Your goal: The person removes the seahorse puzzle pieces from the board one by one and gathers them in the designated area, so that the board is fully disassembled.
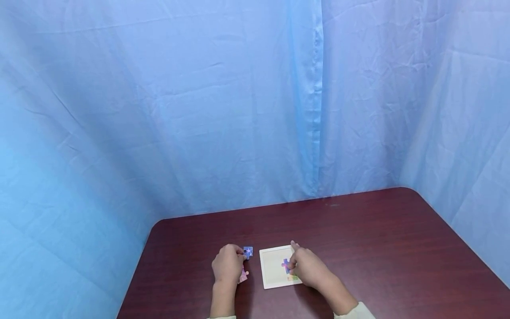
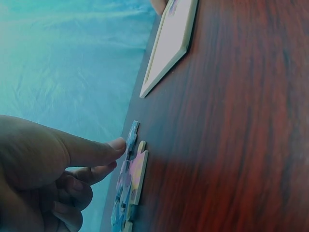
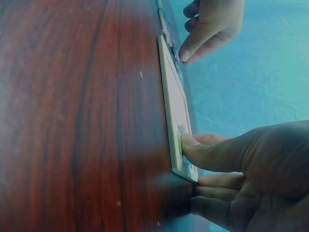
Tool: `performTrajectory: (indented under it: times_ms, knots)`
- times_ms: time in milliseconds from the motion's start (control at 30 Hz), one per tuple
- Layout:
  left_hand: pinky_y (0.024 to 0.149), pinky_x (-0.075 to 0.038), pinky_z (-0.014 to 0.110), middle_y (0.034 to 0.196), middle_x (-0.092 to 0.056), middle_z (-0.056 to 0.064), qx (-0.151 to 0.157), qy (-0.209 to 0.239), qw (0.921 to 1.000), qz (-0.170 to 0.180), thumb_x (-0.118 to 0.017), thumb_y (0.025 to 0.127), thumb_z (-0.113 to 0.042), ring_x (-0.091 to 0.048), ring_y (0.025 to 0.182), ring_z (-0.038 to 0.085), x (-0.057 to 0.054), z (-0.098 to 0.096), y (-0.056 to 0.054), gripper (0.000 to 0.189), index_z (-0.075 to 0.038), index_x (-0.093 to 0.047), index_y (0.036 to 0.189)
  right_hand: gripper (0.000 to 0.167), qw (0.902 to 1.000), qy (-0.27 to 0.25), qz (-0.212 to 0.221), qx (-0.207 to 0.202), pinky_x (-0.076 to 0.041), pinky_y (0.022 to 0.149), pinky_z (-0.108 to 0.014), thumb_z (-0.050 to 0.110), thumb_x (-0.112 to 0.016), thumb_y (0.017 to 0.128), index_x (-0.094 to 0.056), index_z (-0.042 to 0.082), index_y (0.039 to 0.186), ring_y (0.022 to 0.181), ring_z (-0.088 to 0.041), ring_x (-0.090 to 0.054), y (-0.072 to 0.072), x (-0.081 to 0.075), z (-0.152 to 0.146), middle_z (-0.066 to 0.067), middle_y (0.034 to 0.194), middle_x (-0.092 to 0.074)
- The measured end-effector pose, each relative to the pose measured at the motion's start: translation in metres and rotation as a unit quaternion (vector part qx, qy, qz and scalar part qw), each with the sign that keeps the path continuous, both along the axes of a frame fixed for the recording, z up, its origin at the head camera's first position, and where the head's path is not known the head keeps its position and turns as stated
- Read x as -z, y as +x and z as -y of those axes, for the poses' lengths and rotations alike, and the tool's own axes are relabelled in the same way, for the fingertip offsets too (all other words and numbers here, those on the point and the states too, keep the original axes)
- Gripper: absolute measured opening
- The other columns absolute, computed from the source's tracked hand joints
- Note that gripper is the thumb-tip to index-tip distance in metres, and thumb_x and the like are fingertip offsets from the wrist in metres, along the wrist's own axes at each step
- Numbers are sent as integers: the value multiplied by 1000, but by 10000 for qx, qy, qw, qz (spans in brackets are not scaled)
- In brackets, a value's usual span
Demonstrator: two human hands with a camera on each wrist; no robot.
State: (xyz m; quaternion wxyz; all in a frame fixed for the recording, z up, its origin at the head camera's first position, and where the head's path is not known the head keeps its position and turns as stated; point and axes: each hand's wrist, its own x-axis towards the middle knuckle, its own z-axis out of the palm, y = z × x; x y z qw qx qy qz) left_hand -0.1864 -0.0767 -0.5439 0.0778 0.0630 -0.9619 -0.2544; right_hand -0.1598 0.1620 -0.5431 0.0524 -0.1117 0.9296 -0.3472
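My left hand (image 1: 227, 266) pinches at the left edge of a blue puzzle piece (image 1: 249, 250) with thumb and forefinger; its other fingers are curled loosely. Beside it lies a pink puzzle piece (image 1: 242, 276), partly under the hand. A pale square puzzle tray (image 1: 263, 271) sits to the right. Inside it, toward its right side, are a blue-and-pink piece (image 1: 286, 261) and a yellow-green patch (image 1: 292, 278). My right hand (image 1: 312, 268) holds the tray's right side, thumb (image 3: 193, 144) pressing on the pieces, other fingers at the outer edge. The hand covers the tray's right border.
More puzzle pieces (image 2: 117, 216) lie close together below my left hand, mostly hidden from the head view. The dark red-brown table (image 1: 382, 248) extends right and toward the back. Blue cloth (image 1: 223, 110) hangs behind it and along both sides.
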Motion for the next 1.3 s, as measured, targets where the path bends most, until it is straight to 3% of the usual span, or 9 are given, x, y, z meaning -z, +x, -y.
performTrajectory:
  times_ms: [233, 467, 600, 1000, 1300]
  knots:
    - [67, -54, 49, 82, -78, 0, -70, 47, 10000, -3, -87, 83, -14, -74, 76, 25, -1, 3, 2, 7, -15, -83, 89, 21, 10000, -23, -33, -33, -40, 116, -67, -1, -86, 79, -72, 10, 69, 142, -53, -52, 0, -1, -1, -36, 154, -50]
    - [70, -56, 52, 98, -79, 8, 89, 12, 9998, -161, -88, 82, -11, -76, 84, 32, 1, 0, 2, 18, -14, -85, 99, 22, 10000, 55, 0, 26, -44, 115, -63, 1, -87, 79, -70, 12, 68, 143, -51, -52, 0, 1, 0, -34, 155, -50]
    - [70, -57, 51, 93, -74, 7, 176, -117, 9995, -237, -88, 80, -8, -76, 83, 30, 4, -1, 3, 16, -13, -85, 95, 23, 9999, 137, -53, 27, -49, 110, -59, 2, -88, 77, -70, 13, 68, 141, -51, -54, 0, 0, 1, -33, 154, -52]
    - [69, -56, 47, 88, -70, 1, 152, -211, 9990, -353, -90, 77, -9, -72, 81, 23, 8, -1, 4, 12, -16, -82, 80, 21, 9999, 142, 20, 4, -50, 109, -58, 3, -87, 79, -71, 13, 69, 142, -52, -53, 0, 0, 0, -33, 156, -50]
    - [69, -57, 47, 90, -69, 1, 324, -192, 9986, -368, -91, 80, -13, -71, 78, 20, 1, -9, 7, 17, -12, -82, 94, 27, 9993, 239, -281, 19, -57, 94, -49, 0, -88, 77, -69, 15, 65, 136, -48, -61, 0, 2, 1, -35, 149, -56]
